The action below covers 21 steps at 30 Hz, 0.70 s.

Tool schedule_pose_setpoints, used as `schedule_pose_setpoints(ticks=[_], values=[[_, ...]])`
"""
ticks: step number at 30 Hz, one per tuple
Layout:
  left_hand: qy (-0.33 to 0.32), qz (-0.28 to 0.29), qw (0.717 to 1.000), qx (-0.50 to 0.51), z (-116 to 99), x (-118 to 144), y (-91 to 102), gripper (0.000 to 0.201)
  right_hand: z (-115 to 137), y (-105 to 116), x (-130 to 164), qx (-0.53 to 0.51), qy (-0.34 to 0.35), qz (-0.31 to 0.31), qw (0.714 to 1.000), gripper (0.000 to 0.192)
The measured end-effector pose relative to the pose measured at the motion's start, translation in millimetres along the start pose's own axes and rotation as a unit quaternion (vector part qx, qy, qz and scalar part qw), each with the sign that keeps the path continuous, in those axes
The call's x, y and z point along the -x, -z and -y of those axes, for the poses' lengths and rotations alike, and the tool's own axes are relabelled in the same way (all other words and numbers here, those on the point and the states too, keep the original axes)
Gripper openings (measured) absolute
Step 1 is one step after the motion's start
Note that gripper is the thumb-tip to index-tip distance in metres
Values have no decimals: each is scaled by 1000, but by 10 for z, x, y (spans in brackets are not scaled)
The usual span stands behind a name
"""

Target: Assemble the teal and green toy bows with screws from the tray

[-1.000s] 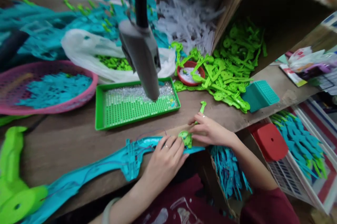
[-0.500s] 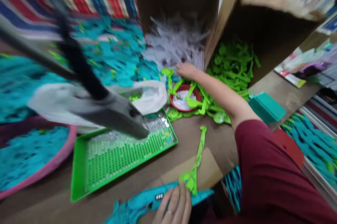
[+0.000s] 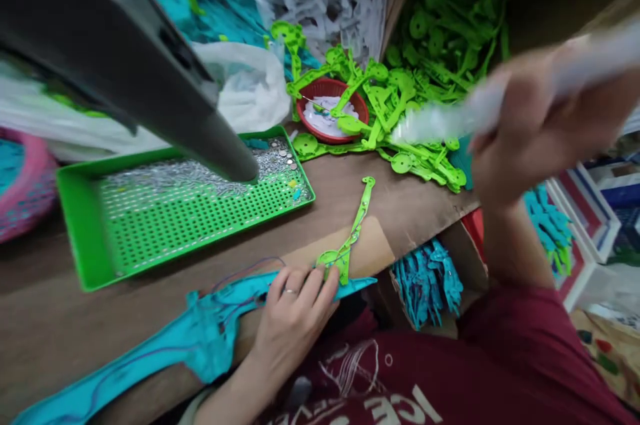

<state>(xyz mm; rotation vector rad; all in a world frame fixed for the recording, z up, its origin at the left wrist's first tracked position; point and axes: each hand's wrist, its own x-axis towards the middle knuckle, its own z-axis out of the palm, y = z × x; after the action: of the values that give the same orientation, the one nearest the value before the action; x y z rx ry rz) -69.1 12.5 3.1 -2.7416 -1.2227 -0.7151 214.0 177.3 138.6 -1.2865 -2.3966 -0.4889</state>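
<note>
Pink basket (image 3: 23, 188): far left edge of the surface, teal pieces inside, only partly in view.
Grey arm (image 3: 125, 58): slants down from upper left, tip just above the green tray.
Green tray (image 3: 175, 205): flat on the wooden surface (image 3: 100, 305), perforated floor, small silvery bits piled along its far side.
White bag (image 3: 245, 88): behind the tray, crumpled.
Teal piece (image 3: 190, 338): long, lying along the near edge of the surface, thin wires running over it, right tip under the left hand.
Left hand (image 3: 293, 315): palm down on the teal piece, ring on one finger, fingertips pressing the round end of the green strip; grip flat, not curled round anything.
Green strip (image 3: 350, 235): slim, lying on the surface, round end on the teal piece, other end pointing away toward the green pile.
Red bowl (image 3: 330, 112): further back, white bits inside, green parts (image 3: 415, 105) heaped around it.
Right hand (image 3: 537, 128): raised off the surface at right, blurred, grip closed round a pale clear piece.
Clear piece (image 3: 445, 122): long, sticking out leftward from the right hand, in the air above the green parts.
</note>
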Motion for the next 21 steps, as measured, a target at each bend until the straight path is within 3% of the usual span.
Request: schedule_pose_setpoints(ticks=[1,3,4,6,9,11,15,21], values=[[-6,12,1000,-6,6,-12,14,25,170,73,377,23,-22,-69,997,29],[-19,32,999,-24,6,-36,37,33,479,43,945,28,1,-98,995,17],[-25,41,998,-37,1,-50,46,38,599,-41,1122,30,15,-100,994,14],[-34,54,996,-65,-19,-78,58,43,750,-279,1292,35,56,-39,997,14],[-40,56,993,-99,-50,-111,64,45,815,-605,1319,-9,104,42,994,26],[-40,50,992,-108,-62,-115,61,42,853,-716,1323,-73,131,29,988,30],[-42,30,994,-100,-72,-87,45,32,1062,-750,1313,-151,153,-41,976,18],[-37,37,993,-107,-62,-60,42,32,1241,-770,1005,-220,114,25,968,22]])
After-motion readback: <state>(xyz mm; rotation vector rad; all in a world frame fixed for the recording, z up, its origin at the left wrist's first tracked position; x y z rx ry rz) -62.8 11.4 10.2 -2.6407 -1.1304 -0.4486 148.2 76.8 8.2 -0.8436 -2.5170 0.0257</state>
